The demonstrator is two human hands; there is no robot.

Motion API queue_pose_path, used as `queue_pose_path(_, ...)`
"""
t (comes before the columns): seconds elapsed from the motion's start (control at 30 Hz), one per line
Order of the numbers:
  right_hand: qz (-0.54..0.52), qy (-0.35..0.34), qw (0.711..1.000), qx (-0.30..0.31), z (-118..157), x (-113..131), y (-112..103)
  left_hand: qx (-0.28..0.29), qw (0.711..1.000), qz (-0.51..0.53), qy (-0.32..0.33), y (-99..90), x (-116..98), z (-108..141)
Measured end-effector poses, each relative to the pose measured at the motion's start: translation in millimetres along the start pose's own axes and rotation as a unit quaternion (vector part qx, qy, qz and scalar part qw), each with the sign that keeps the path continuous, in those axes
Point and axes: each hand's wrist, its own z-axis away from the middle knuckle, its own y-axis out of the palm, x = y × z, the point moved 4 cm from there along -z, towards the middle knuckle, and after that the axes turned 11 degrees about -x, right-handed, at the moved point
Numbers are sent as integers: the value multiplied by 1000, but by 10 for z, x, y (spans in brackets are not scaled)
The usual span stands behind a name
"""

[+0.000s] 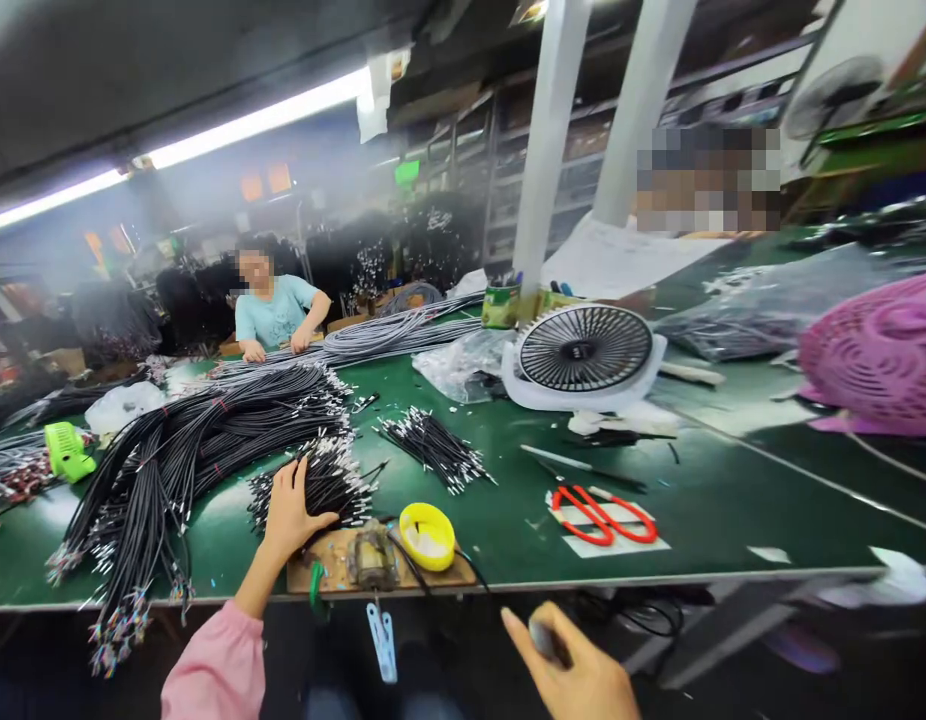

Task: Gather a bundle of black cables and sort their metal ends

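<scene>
Resting with fingers apart, the left grip is touching the short black cables beneath it; a careless push could be scattering them over the wooden board just rightward. The right grip is holding a blurred dark object.

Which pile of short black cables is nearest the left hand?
The larger pile, partly covered by the left hand; the smaller pile lies separately to its right.

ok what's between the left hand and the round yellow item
In the head view, a small block-like device on the wooden board, with black cable ends behind it.
</scene>
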Motion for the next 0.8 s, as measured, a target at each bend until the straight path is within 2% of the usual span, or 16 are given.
queue_pose_path(0.03, 15, -16, 1000, -10, -259, 21, 34, -7, 1000, -14, 1, 14, 11, 21)
queue_pose_path(0.1, 87, -43, 994, 49, -826, 73, 206, -30, 999, -35, 8, 34, 9, 51)
queue_pose_path(0.13, 153, -52, 984, 79, -1118, 91, 316, -43, 998, -40, 11, 38, 2, 62)
queue_pose_path(0.2, 291, -82, 941, 153, -1663, 109, 584, -64, 997, -39, 14, 48, -9, 78)
queue_pose_path(0.27, 335, -93, 923, 163, -2134, 100, 844, -79, 996, -33, 15, 64, -4, 91)
queue_pose_path(0.33, 371, -99, 909, 164, -2481, 28, 1092, -95, 995, -27, 14, 91, 22, 103)
queue_pose_path(0.43, 414, -108, 887, 171, -2781, -169, 1374, -112, 993, -20, 12, 161, 82, 120)
queue_pose_path(0.6, 435, -129, 867, 206, -2957, -441, 1594, -111, 994, -21, 8, 287, 172, 143)
queue_pose_path(0.7, 438, -135, 864, 209, -3012, -429, 1662, -99, 995, -27, 4, 303, 184, 157)
queue_pose_path(0.8, 434, -149, 864, 206, -3089, -281, 1698, -90, 995, -30, 3, 275, 157, 162)
